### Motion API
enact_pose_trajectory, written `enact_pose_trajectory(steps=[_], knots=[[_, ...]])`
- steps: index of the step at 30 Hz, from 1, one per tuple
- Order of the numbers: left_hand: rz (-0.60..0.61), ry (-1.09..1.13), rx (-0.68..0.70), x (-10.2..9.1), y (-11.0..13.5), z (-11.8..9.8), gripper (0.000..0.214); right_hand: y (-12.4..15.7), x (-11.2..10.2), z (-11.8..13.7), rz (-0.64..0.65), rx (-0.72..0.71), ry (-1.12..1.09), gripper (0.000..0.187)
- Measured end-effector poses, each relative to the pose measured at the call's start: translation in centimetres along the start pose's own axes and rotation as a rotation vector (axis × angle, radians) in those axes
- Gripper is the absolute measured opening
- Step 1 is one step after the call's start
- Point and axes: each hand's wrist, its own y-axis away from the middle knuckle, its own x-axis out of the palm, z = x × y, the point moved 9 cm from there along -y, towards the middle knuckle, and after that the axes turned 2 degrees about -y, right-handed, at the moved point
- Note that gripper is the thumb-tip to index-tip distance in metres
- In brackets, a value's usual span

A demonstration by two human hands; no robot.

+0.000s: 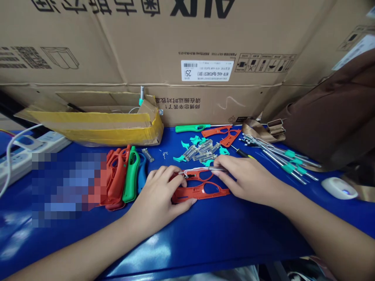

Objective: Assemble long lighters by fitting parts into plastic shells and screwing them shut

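Note:
My left hand is curled over the left end of two red lighter casing halves lying side by side on the table. Its thumb lies along the nearer casing half, and its index finger is at the farther casing half by some white wires. My right hand pinches a thin metal lighter tube just above the farther half. Behind the hands are clear fuel tanks and turquoise triggers.
Red, green and blue lighter casings stand at left. Metal tubes with wires, a screwdriver and a white mouse-like device are at right. A yellow-taped box and power strip stand behind left; a cardboard wall backs the table.

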Motion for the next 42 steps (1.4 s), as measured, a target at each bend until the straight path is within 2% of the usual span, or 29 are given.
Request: enact_pose_trajectory(steps=[6,10,13,17,20,28,35,42], knots=[[-0.019,-0.064,0.034,-0.4,0.0,-0.1,0.026,0.1,-0.6,-0.7,-0.027,0.024,0.033,0.019],[-0.022,-0.124,0.034,-0.7,0.0,0.0,0.027,0.4,-1.4,-0.2,-0.049,-0.064,0.026,0.014],[-0.023,-0.151,0.03,-0.9,-0.1,0.1,0.029,0.6,-1.3,0.2,0.02,-0.143,0.02,0.02],[-0.044,-0.181,0.028,-1.3,0.0,0.3,0.03,0.6,-0.6,0.1,0.101,-0.159,0.032,0.033],[-0.047,-0.174,0.03,-1.3,0.0,0.2,0.029,0.5,0.0,0.1,0.145,-0.159,0.015,0.032],[-0.025,-0.059,0.08,-1.0,0.2,-0.6,0.02,0.7,-1.7,0.6,0.019,-0.194,0.014,0.025],[0.028,-0.019,0.074,-0.6,0.2,-0.7,0.017,0.9,-0.6,0.0,0.138,-0.177,0.018,0.019],[0.035,-0.001,0.064,-0.5,0.2,-0.7,0.019,1.0,-2.3,-0.1,-0.008,-0.154,0.004,0.021]])
